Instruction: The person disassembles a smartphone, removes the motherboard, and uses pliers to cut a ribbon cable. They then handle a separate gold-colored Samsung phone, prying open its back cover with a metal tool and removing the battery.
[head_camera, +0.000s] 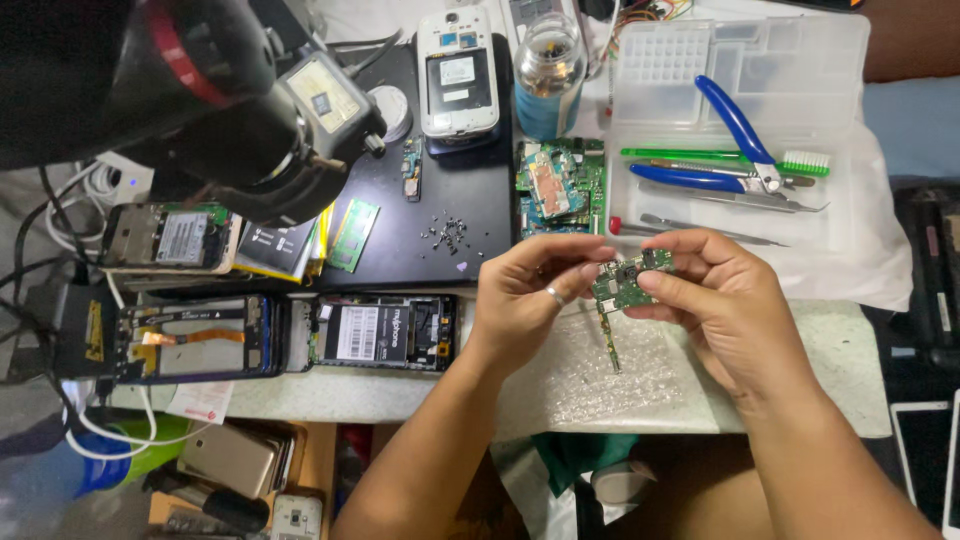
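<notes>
- Head view: the left hand (525, 290) and the right hand (712, 290) held a small green circuit board (625, 282) between them, above a sheet of bubble wrap (600, 365) on the tabletop (850, 340).
- The fingers of both hands were clamped on the board's edges; a thin strip hung from its lower side.
- Behind the hands lay a clear plastic tray (840, 60) holding blue-handled pliers (730, 140) and a green brush (720, 156).
- To the left, loose screws (445, 233) sat on a black mat (470, 200), near two opened phones (385, 332).
</notes>
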